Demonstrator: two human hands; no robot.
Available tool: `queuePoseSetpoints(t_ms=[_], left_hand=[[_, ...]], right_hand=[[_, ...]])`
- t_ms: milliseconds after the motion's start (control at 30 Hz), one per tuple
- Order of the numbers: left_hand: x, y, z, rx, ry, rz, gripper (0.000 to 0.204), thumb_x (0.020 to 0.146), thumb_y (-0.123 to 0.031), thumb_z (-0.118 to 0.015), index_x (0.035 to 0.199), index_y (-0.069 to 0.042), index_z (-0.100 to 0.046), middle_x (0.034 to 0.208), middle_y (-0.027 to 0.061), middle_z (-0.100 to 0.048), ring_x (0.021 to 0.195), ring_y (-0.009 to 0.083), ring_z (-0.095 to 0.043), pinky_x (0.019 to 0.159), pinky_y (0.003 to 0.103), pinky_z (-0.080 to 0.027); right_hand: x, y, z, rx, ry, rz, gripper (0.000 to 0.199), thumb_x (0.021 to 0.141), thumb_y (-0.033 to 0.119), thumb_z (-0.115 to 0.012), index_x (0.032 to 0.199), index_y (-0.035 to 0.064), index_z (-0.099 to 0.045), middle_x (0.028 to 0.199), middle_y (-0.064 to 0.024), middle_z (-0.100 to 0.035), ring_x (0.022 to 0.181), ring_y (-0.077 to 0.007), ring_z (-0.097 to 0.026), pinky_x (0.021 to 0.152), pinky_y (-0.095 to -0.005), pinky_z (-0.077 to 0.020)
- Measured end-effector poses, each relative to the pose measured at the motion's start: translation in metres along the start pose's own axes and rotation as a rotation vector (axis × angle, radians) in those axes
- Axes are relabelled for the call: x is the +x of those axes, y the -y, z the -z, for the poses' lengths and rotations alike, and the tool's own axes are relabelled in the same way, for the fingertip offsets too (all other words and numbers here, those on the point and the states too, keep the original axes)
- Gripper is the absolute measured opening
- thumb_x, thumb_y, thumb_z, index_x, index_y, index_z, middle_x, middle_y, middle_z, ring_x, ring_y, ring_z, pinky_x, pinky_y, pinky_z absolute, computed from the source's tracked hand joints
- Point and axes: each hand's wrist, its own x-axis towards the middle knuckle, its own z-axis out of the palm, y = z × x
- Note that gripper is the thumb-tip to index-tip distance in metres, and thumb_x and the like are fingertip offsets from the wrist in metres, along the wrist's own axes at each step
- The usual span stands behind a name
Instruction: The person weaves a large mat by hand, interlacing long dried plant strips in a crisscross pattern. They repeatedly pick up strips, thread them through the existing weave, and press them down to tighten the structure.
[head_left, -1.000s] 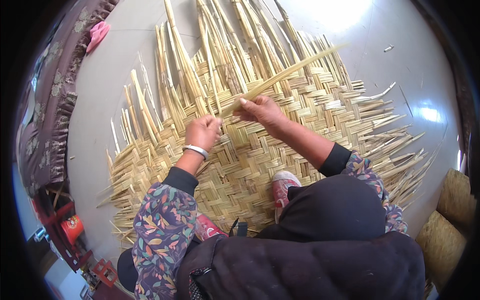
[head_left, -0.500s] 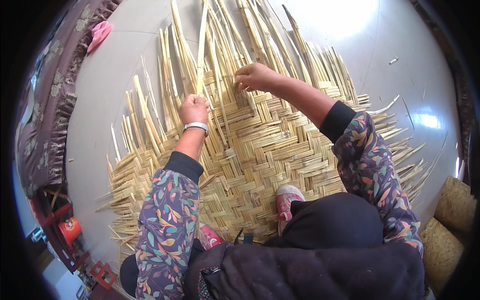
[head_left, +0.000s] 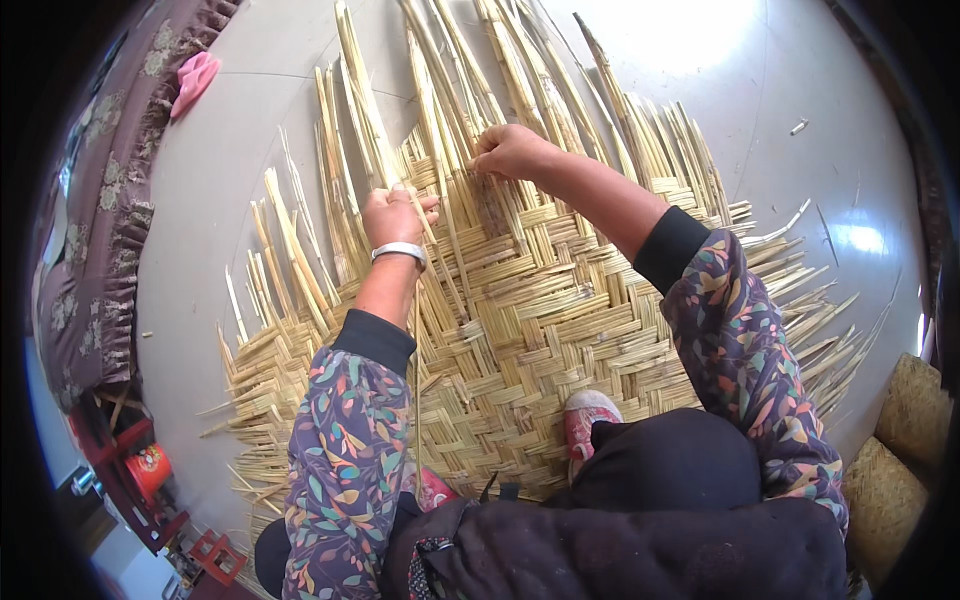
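Observation:
A large woven mat of flattened pale reed strips (head_left: pixel 560 330) lies on the floor under my feet, its weave in a zigzag pattern. Long loose strips stick out along its far edge. My left hand (head_left: pixel 397 217), with a white bracelet at the wrist, is closed around a reed strip (head_left: pixel 417 360) that hangs back toward me beside my sleeve. Farther right, my right hand (head_left: pixel 512 153) is closed in a pinch at the base of the upright strips (head_left: pixel 455 110); its fingertips are partly hidden. Both hands are over the far half of the mat.
My red shoe (head_left: pixel 590 420) rests on the mat. Woven panels (head_left: pixel 885 495) stand at the right. A patterned cloth cover (head_left: pixel 105 200) hangs at the left, with a pink cloth (head_left: pixel 195 82) near it. Dark red furniture (head_left: pixel 125 470) stands lower left.
The long strip that stood up from my left hand no longer rises there; the hand has turned slightly and moved a little right. My right hand stays nearly in place, closed.

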Motion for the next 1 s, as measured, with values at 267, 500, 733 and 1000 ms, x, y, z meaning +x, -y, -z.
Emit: queuePoseSetpoints(t_ms=[267, 500, 733, 1000], left_hand=[[0.007, -0.009, 0.006, 0.079, 0.134, 0.045, 0.017, 0.096, -0.018, -0.040, 0.093, -0.002, -0.045, 0.091, 0.0141, -0.062, 0.076, 0.0219, -0.066, 0.059, 0.032, -0.057], [0.005, -0.008, -0.003, 0.086, 0.167, 0.106, 0.016, 0.097, -0.018, -0.039, 0.097, -0.003, -0.044, 0.094, 0.0113, -0.061, 0.081, 0.0192, -0.064, 0.066, 0.034, -0.056], [0.009, -0.011, -0.004, 0.043, 0.183, 0.184, 0.022, 0.097, -0.020, -0.033, 0.104, -0.001, -0.040, 0.097, 0.0145, -0.056, 0.079, 0.0233, -0.062, 0.066, 0.036, -0.057], [0.014, -0.014, -0.003, 0.019, 0.207, 0.245, 0.024, 0.097, -0.019, -0.029, 0.106, 0.001, -0.040, 0.097, 0.0148, -0.056, 0.080, 0.0255, -0.063, 0.066, 0.039, -0.057]], right_hand=[[-0.001, 0.031, 0.000, 0.033, 0.101, -0.077, 0.033, 0.075, 0.030, -0.071, 0.071, -0.0008, -0.060, 0.065, -0.0089, -0.059, 0.052, -0.0135, -0.056, 0.048, -0.0272, -0.0505], [0.005, 0.024, -0.005, 0.148, 0.139, -0.151, 0.036, 0.074, 0.033, -0.069, 0.090, 0.0011, -0.061, 0.074, -0.0061, -0.058, 0.063, -0.0141, -0.056, 0.053, -0.0266, -0.0442], [-0.003, 0.027, -0.009, 0.133, 0.195, -0.022, 0.029, 0.077, 0.023, -0.062, 0.093, -0.0008, -0.062, 0.080, -0.0078, -0.061, 0.072, -0.0152, -0.057, 0.063, -0.0305, -0.0461], [0.001, 0.031, -0.007, 0.173, 0.141, -0.125, 0.039, 0.080, 0.027, -0.057, 0.104, -0.0049, -0.057, 0.089, -0.0140, -0.061, 0.076, -0.0208, -0.061, 0.064, -0.0330, -0.0524]])
